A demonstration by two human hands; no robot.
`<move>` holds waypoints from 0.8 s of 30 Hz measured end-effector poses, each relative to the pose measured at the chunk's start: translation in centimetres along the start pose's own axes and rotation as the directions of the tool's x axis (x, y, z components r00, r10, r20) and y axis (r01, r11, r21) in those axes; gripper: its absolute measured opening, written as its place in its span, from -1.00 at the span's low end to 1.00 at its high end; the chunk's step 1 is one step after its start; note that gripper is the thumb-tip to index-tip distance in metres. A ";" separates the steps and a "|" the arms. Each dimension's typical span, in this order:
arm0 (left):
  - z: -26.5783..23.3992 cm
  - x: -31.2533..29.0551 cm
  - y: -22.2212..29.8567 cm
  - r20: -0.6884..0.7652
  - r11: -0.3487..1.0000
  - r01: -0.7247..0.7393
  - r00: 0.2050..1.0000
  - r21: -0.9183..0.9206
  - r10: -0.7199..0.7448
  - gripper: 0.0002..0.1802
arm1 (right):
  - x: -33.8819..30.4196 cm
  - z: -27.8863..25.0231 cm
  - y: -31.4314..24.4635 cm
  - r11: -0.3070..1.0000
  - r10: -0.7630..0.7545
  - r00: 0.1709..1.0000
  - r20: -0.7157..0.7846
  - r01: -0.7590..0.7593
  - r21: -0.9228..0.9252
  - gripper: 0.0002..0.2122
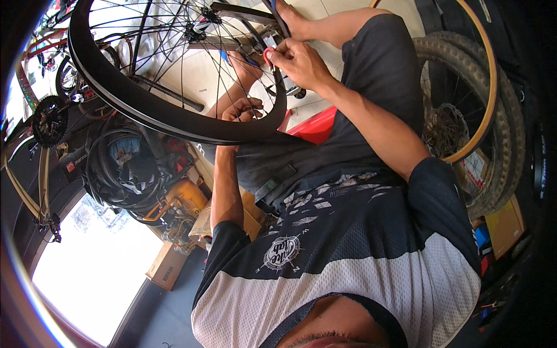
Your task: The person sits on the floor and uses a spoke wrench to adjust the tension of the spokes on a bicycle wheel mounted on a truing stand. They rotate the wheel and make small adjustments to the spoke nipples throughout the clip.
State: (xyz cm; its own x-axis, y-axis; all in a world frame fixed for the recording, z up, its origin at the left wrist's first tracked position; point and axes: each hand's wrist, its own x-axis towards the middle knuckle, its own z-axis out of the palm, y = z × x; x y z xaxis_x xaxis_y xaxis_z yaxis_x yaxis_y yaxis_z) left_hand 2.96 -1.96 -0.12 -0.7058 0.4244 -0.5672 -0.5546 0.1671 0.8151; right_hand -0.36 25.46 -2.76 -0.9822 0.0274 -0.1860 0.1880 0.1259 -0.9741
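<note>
Clock positions here go from the middle of the head view, twelve at the top. The wheel [174, 119] sits around eleven, big black deep rim, and it looks like it's up on a stand [229, 44], though the wheel covers enough of that that I can't tell exactly how it's held. As for progress: I'd call it mid-job. Hub [195, 33] is in, spokes [175, 27] run out to the rim all round as far as I can see, and I see no tyre on it. So building it up looks mostly done, and my guess is what's left is fiddling at the spoke ends. No clue from here how many are sorted, or whether it runs straight.

Now the hands. The right hand [301, 65], just past twelve, is curled in tight, thumb and finger pinching a little red tool [267, 56] right by the rim's inner edge. Looks like it's on a spoke end, but the contact's too small to swear to. The left hand [243, 110] is at eleven, in by the near stretch of rim, fingers half curled among the spokes. Can't tell if it's actually got hold of one or is just resting there; the rim hides part of the wrist.
</note>
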 end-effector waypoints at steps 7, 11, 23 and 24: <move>0.3 1.0 -0.2 -0.117 0.957 -0.037 0.990 0.286 0.073 -0.77 | 1.0 -1.0 0.0 0.974 -0.163 0.980 -0.111 0.143 -0.174 -0.70; 0.7 1.8 0.0 -0.092 0.955 0.036 0.996 0.296 -0.009 -0.77 | 0.9 -0.9 0.2 0.982 -0.129 0.989 -0.075 0.117 -0.146 -0.65; 2.2 2.8 6.0 0.235 0.842 0.034 0.953 0.539 -0.189 -0.80 | 0.6 -0.6 0.4 0.982 -0.116 0.992 -0.045 0.108 -0.153 -0.67; 2.3 2.9 6.4 0.247 0.811 0.004 0.951 0.585 -0.183 -0.80 | 0.6 -0.6 0.4 0.985 -0.109 0.993 -0.044 0.101 -0.142 -0.68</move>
State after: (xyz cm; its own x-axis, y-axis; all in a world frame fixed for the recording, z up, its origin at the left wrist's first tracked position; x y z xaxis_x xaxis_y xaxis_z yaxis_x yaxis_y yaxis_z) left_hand -1.60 2.39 3.69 -0.4609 0.5932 -0.6600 -0.1944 0.6582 0.7273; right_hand -0.86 26.12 -3.15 -0.9956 0.0576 -0.0732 0.0861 0.2679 -0.9596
